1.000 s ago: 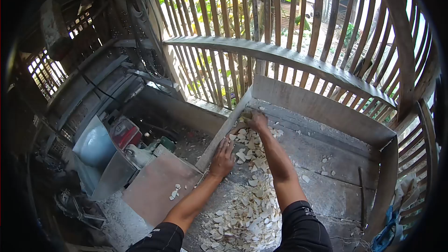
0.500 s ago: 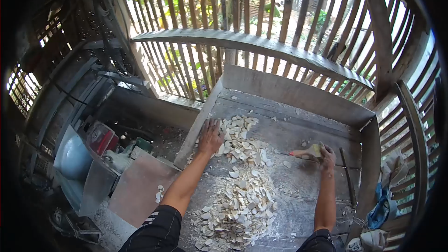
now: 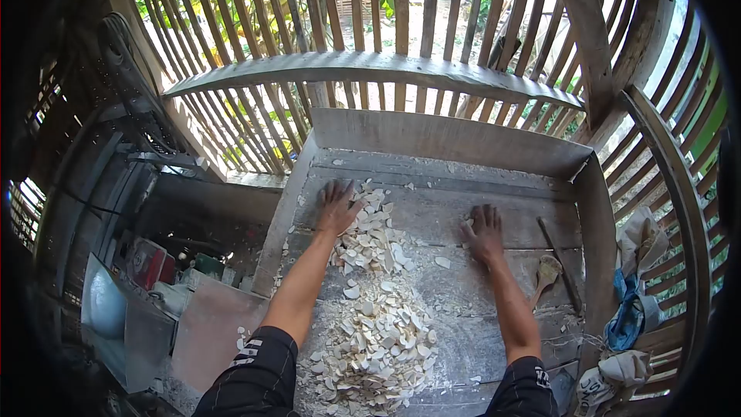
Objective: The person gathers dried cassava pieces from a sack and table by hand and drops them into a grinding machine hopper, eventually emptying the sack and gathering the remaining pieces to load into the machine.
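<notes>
My left hand point(image 3: 337, 208) lies spread at the upper left edge of a pile of pale, flat chips point(image 3: 380, 347) on a dusty wooden tray point(image 3: 455, 207). The hand touches the chips. My right hand point(image 3: 484, 233) rests on the bare boards to the right of the pile, fingers apart, with nothing visible in it. To the right of my right forearm a brush point(image 3: 549, 270) with a wooden handle lies on the boards, beside a dark thin rod point(image 3: 560, 264).
Raised boards point(image 3: 455, 135) wall the tray. Slatted wooden railing point(image 3: 370, 68) stands behind it. On the left are a red machine point(image 3: 149, 262), a blue-white rounded container point(image 3: 106, 307) and a flat brownish panel point(image 3: 212, 324). Blue cloth point(image 3: 627, 316) and sacks point(image 3: 610, 378) are at the right.
My right hand first moved right from the tray's corner with the brush, then let it go. The brush now lies by the rod. My left hand has shifted up along the chips. The view has turned right.
</notes>
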A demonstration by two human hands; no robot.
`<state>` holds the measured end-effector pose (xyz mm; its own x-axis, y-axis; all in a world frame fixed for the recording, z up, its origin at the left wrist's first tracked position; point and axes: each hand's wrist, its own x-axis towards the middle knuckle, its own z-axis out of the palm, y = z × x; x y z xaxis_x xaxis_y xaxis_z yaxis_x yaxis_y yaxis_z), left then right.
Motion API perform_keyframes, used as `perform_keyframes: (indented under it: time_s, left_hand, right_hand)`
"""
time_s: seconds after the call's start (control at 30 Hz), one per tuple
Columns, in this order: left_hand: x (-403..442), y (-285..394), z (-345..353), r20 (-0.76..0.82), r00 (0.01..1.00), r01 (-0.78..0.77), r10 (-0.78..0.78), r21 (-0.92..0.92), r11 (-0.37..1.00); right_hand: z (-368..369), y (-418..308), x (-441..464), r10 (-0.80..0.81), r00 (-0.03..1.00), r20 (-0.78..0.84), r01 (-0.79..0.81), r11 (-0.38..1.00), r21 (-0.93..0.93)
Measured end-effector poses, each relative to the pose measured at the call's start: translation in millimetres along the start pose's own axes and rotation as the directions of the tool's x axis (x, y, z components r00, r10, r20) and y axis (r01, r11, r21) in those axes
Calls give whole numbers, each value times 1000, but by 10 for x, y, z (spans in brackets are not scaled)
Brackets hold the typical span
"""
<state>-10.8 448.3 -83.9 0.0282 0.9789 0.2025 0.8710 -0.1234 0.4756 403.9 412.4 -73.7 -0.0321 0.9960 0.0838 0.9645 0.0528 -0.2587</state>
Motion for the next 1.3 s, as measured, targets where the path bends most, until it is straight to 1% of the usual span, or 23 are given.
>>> perform_keyframes:
  time_s: [0.07, 0.13, 0.2, 0.27, 0.37, 0.4, 0.43, 0.5, 0.57, 0.63, 0.7, 0.73, 0.8, 0.87, 0.9, 0.97, 1.03, 1.07, 1.1, 1.13, 1.17, 1.23, 1.3]
  left_hand:
    - [74, 99, 43, 113, 991, -67, 65, 14, 998]
    - [157, 214, 186, 140, 968, -183, 210, -184, 966]
    - [151, 314, 288, 183, 949, -168, 255, -390, 905]
    - [36, 355, 340, 274, 940, -11, 205, -574, 819]
    - [-381, 467, -112, 297, 908, -60, 295, -605, 794]
    - [-602, 556, -303, 371, 896, 45, 244, -622, 782]
    - [-804, 557, -369, 362, 896, 33, 255, -628, 777]
    - [-1252, 596, -456, 367, 882, -7, 296, -618, 786]
    - [-1660, 728, -659, 388, 856, -42, 343, -608, 793]
    - [-1995, 840, -911, 409, 835, -42, 369, -621, 783]
    - [-1969, 571, -1036, 266, 862, -214, 432, -582, 785]
    - [-1937, 456, -1078, 201, 864, -289, 462, -552, 782]
    - [-1682, 338, -1190, 25, 994, -96, 107, -270, 958]
    - [-1516, -53, -681, -32, 999, -41, 42, 47, 998]
    - [-1408, -146, -525, -74, 997, -5, 21, 203, 979]
    - [-1392, 58, -452, 12, 988, -153, 153, -31, 988]
    - [-1481, 257, -335, 120, 950, -236, 289, -332, 913]
    - [-1526, 314, -298, 168, 918, -236, 360, -498, 834]
    - [-1589, 377, -372, 242, 924, -82, 295, -629, 773]
    - [-1691, 459, -533, 323, 916, 76, 240, -725, 684]
    - [-1772, 491, -661, 408, 892, 237, 194, -788, 568]
    - [-1869, 351, -812, 248, 964, 128, 96, -750, 649]
    - [-2009, 264, -967, 88, 996, 55, 3, -644, 763]
  right_hand:
    - [157, -334, 114, -141, 989, 33, 136, 981, 137]
    - [251, -760, 260, -246, 969, 33, 229, 938, 260]
    - [224, -1245, 368, -386, 923, 7, 353, 852, 388]
    - [295, -1532, 417, -439, 898, 26, 363, 773, 521]
    - [318, -1503, 222, -591, 802, 91, 412, 657, 631]
    - [280, -1501, 163, -653, 749, 109, 441, 614, 655]
    - [235, -1526, 31, -658, 744, 117, 451, 625, 637]
    - [126, -1514, -488, -658, 738, 146, 462, 652, 601]
    - [17, -1499, -910, -665, 719, 203, 380, 620, 687]
    - [-185, -1448, -1266, -678, 682, 275, 195, 531, 824]
    - [-431, -1283, -1377, -671, 715, 196, 201, 466, 862]
    - [-491, -1084, -1311, -580, 802, 142, 243, 534, 810]
    - [-439, -722, -1221, -376, 921, 98, 239, 747, 620]
    - [-231, -530, -1075, -153, 987, 52, 131, 945, 298]
    - [-181, -588, -1079, -231, 971, 53, 208, 939, 275]
    - [-29, -910, -1124, -378, 924, 59, 356, 906, 228]
    - [48, -1262, -1093, -543, 837, 65, 453, 756, 473]
    - [-103, -1450, -1101, -605, 776, 180, 356, 655, 666]
    - [-261, -1582, -1061, -679, 688, 257, 220, 533, 817]
    - [64, -1495, -874, -699, 661, 273, 76, 424, 902]
    - [96, -1438, -695, -623, 744, 242, 38, 402, 915]
    - [54, -1345, -228, -442, 875, 197, -40, 340, 939]
    - [162, -1266, 367, -399, 916, 43, 237, 626, 743]
